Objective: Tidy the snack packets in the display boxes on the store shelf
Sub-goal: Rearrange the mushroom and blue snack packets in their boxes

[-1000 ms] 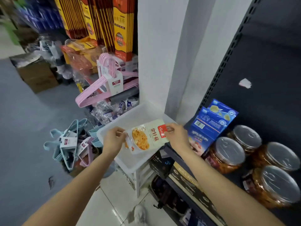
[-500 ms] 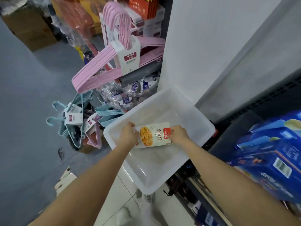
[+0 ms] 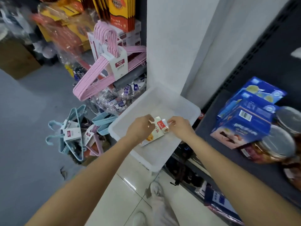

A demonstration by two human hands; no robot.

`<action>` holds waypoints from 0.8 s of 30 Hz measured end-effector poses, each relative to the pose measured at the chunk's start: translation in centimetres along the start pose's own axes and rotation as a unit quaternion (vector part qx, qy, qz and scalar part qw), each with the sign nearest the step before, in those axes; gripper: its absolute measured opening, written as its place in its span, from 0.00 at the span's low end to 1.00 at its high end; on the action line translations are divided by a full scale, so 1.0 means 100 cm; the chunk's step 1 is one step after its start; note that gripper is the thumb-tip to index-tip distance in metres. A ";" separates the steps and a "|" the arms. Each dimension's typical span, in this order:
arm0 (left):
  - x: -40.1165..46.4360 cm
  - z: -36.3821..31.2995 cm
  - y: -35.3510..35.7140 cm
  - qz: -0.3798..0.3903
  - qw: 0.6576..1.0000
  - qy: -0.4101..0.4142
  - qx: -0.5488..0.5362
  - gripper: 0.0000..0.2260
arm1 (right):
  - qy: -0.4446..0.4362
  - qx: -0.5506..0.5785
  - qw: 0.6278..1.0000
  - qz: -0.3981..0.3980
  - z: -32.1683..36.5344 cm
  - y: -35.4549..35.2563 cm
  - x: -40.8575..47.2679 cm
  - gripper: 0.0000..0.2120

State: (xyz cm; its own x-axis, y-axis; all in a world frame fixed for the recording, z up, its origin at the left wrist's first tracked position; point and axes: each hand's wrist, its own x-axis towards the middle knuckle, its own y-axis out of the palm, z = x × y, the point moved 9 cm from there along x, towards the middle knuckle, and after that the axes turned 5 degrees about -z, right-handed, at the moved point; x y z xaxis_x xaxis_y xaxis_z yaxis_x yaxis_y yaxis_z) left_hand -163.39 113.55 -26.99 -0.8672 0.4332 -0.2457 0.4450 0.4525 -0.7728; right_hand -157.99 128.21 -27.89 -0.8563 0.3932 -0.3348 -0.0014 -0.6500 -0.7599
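A small white snack packet (image 3: 156, 132) with a red label and an orange food picture lies low inside a white plastic bin (image 3: 185, 108). My left hand (image 3: 140, 128) pinches the packet's upper left edge. My right hand (image 3: 180, 127) pinches its upper right corner by the red label. The packet is turned with its red end away from me. The bin holds nothing else that I can see.
Blue boxes (image 3: 246, 121) and lidded jars (image 3: 275, 144) crowd the dark shelf at the right. Pink hangers (image 3: 104, 69) and blue hangers (image 3: 71, 128) pile up left of the bin. A white pillar (image 3: 179, 46) rises behind it. White floor tiles lie below.
The packet has gone down into the bin and turned from lying sideways to pointing away from me. Both hands went down with it and moved closer together at its far end.
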 end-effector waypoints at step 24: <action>-0.217 -0.427 0.164 0.066 0.905 0.418 0.045 0.09 | 0.213 -0.054 0.913 -0.343 -0.303 -0.301 -0.376 0.11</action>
State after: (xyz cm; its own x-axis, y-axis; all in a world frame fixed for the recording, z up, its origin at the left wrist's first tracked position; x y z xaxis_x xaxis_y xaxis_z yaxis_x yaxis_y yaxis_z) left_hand -127.72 144.84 -9.36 -0.3184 0.9343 0.1604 0.4790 0.3046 -0.8233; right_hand -110.13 152.71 -9.36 -0.3950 0.9159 0.0714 -0.3918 -0.0976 -0.9149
